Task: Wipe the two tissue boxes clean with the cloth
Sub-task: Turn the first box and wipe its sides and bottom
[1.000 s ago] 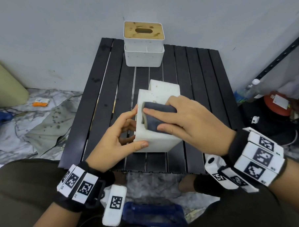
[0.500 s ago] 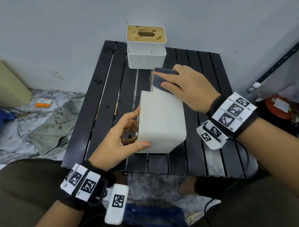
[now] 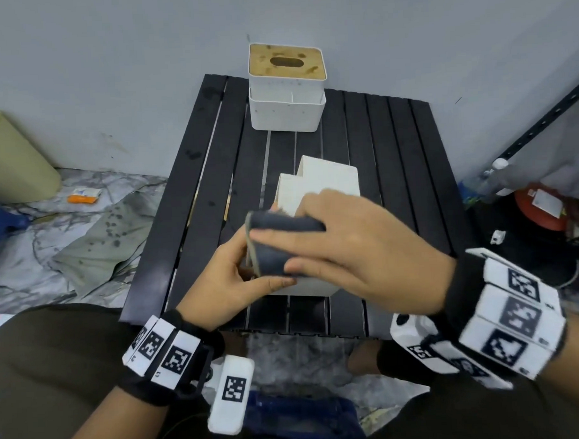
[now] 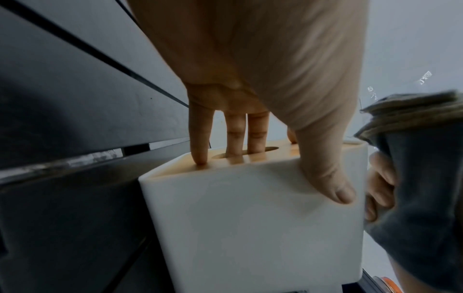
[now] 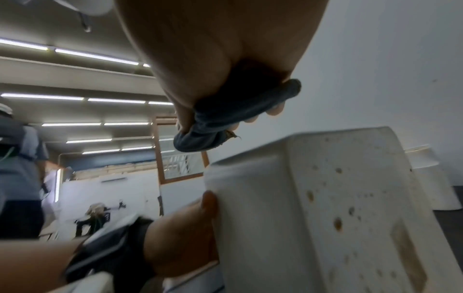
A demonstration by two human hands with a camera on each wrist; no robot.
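A white tissue box (image 3: 326, 184) lies on its side in the middle of the black slatted table (image 3: 395, 168). My left hand (image 3: 247, 274) grips its near left end, with the thumb on the side (image 4: 330, 184) and fingers in the lid's slot. The right hand (image 3: 319, 244) holds a folded dark grey cloth (image 3: 282, 243) over the box's near left edge. The right wrist view shows the cloth (image 5: 238, 115) a little off the box's brown-spotted face (image 5: 338, 208). A second white tissue box (image 3: 286, 100) with a stained wooden lid stands upright at the table's back edge.
A grey wall rises right behind the table. On the floor to the left are a crumpled sheet (image 3: 93, 241) and a beige cylinder (image 3: 10, 158). To the right stand a metal rack post (image 3: 542, 118), a bottle and a red container (image 3: 539, 208).
The right hand has swept the cloth from the box's far end back to its near end, towards me. The left hand has kept its hold on the box.
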